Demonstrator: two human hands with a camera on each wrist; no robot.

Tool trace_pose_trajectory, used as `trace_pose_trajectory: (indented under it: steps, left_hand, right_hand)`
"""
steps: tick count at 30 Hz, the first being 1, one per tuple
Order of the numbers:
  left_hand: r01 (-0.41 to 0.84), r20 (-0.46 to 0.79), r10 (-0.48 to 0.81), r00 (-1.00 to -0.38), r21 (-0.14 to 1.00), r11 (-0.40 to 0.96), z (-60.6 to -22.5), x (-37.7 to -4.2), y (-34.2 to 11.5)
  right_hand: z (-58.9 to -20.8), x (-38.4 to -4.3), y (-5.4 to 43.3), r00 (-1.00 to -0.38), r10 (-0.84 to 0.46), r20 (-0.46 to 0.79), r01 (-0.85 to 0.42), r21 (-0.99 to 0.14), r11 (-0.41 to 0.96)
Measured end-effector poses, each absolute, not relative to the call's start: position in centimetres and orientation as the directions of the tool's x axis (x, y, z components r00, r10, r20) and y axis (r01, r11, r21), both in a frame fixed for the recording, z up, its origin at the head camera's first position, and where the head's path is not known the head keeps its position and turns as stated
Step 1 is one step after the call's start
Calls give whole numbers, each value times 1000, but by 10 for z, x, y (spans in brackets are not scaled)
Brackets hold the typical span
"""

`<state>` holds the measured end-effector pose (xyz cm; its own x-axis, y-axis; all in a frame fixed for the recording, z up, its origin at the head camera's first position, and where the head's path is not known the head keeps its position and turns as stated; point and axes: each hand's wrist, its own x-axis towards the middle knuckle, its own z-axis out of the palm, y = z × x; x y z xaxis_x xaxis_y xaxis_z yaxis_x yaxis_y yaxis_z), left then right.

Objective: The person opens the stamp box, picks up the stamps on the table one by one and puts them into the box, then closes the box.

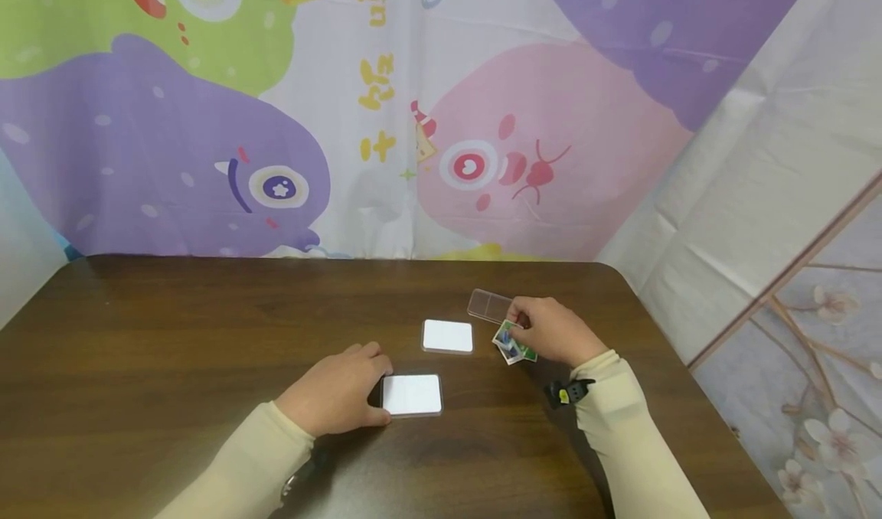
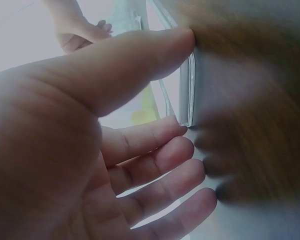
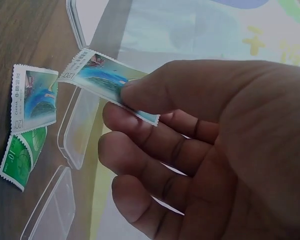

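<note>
In the head view my left hand [image 1: 338, 393] holds the left side of a clear plastic case [image 1: 412, 394] with a white insert, flat on the table. The left wrist view puts the thumb at one corner of the case and the index fingertip at the other. Over to the right, my right hand [image 1: 554, 329] pinches a blue postage stamp [image 3: 102, 77] between thumb and index finger. Below it on the table lie another blue stamp [image 3: 34, 97] and green stamps [image 3: 20, 155], partly overlapping.
A second clear case with a white insert [image 1: 448, 336] lies between the hands, farther back. Behind the stamps is a clear plastic box piece [image 1: 488, 305], partly covered by the right hand. A cartoon-printed cloth [image 1: 372, 197] hangs along the brown table's [image 1: 207, 320] back edge.
</note>
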<state>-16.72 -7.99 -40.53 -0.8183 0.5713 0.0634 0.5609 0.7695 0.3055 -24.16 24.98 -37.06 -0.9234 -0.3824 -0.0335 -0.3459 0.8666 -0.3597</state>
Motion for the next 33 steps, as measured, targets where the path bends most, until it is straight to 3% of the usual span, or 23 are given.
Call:
trace_pose_trajectory:
  steps: [23, 33]
  left_hand:
    - [517, 33, 539, -842, 334, 788, -404, -166, -80]
    - [516, 39, 533, -845, 322, 794, -404, -166, -78]
  right_hand:
    - [-369, -234, 221, -872, -481, 93, -480, -360, 800]
    - [-383, -221, 175, -773, -632, 53, -581, -459, 672]
